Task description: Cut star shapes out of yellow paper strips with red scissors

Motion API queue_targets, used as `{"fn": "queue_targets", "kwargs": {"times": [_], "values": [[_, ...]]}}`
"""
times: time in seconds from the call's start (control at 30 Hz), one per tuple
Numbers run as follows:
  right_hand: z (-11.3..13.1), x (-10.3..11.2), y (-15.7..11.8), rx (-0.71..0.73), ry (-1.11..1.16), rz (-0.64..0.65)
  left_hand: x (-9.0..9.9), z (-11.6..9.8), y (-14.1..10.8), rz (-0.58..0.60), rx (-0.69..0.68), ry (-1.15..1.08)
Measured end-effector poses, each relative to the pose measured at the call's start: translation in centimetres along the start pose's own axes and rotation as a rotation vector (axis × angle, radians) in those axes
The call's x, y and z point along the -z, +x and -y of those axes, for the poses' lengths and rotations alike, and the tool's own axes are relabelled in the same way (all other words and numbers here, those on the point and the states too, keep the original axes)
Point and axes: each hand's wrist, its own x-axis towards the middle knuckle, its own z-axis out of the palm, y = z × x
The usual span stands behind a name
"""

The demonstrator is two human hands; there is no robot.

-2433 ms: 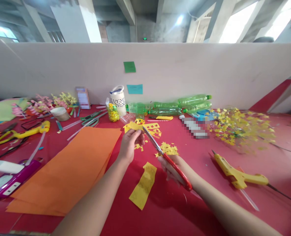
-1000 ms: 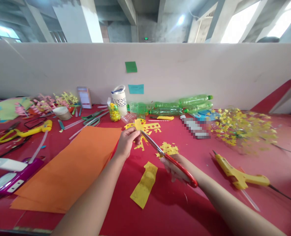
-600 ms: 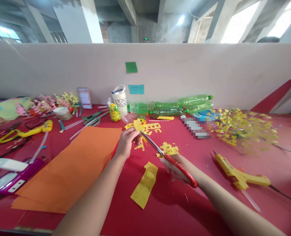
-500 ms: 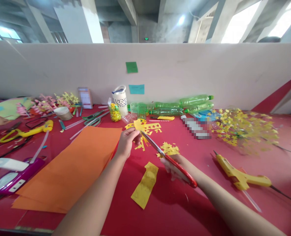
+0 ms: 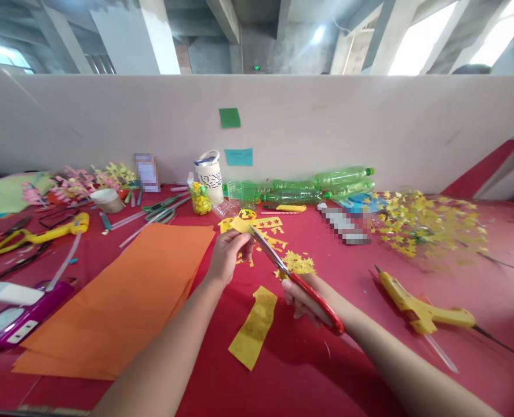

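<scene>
Between the pinched fingers of my left hand [image 5: 227,255] is a small piece of yellow paper [image 5: 241,224]. My right hand [image 5: 306,298] is closed round the handles of red-handled scissors [image 5: 315,301]. Their blades point up and left, with the tips at the paper's right edge. Beneath and behind the blades lie yellow strips with star-shaped holes [image 5: 270,222] and a heap of small yellow stars [image 5: 299,262]. Nearer to me, a creased yellow strip [image 5: 255,330] rests on the red table between my forearms.
Orange sheets [image 5: 121,301] lie to the left, beside a purple power strip [image 5: 17,318]. A yellow glue gun [image 5: 422,307] and a bunch of yellow star sprays [image 5: 426,226] are on the right. Green plastic bottles [image 5: 295,194] and a white cup [image 5: 210,176] stand along the partition.
The yellow paper in my left hand has tilted to the left by the blade tips. Both hands keep their grips. The whole view has shifted slightly.
</scene>
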Motion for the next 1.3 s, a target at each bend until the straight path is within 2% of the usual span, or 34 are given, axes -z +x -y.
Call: {"fn": "queue_targets", "kwargs": {"times": [0.87,1.3], "values": [[-0.07,-0.55,0.27,-0.056,0.044,-0.025,-0.19,0.24,-0.05,-0.006,0.045,-0.039],[-0.07,-0.45,0.36,-0.07,-0.015,-0.02,-0.04,-0.23,0.4,-0.088,0.05,-0.114]]}}
